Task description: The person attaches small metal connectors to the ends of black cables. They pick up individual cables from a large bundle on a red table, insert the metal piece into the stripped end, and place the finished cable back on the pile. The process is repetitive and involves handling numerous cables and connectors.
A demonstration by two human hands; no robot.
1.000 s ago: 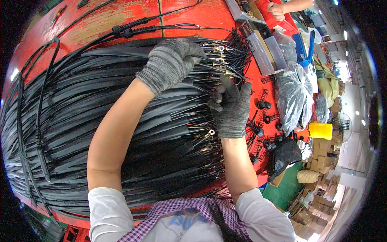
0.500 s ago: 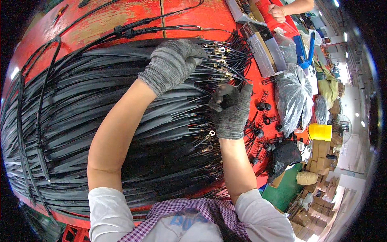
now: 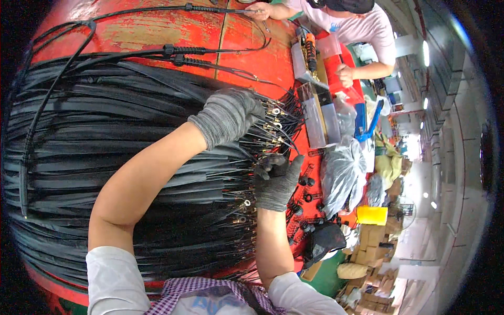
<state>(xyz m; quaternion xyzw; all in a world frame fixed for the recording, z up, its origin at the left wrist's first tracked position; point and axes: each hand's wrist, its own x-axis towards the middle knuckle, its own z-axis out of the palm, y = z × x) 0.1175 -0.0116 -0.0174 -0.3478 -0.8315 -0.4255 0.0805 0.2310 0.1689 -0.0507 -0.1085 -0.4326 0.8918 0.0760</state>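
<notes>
A broad bundle of black cables [image 3: 131,173] lies across the red table, with thin wires and metal ring terminals [image 3: 276,112] at its right-hand ends. My left hand [image 3: 231,118], in a grey knitted glove, is closed around a black cable at the upper part of these ends. Lower and to the right, my right hand [image 3: 276,184], gloved alike, has its fingers curled in on a black cable among the wire ends; the exact grip is partly hidden. A thin black wire slants from near the left hand toward the right fingertips.
Black springs and caps [image 3: 307,197] lie right of my right hand. Beyond are a clear plastic bag [image 3: 344,176], parts boxes [image 3: 317,118], a blue tool [image 3: 367,123] and a yellow roll [image 3: 371,215]. Across the table, a person's hand [image 3: 259,11] holds a cable.
My view has shifted, bringing the co-worker's upper body and both their hands into sight. My hands keep nearly the same grip and place on the bundle.
</notes>
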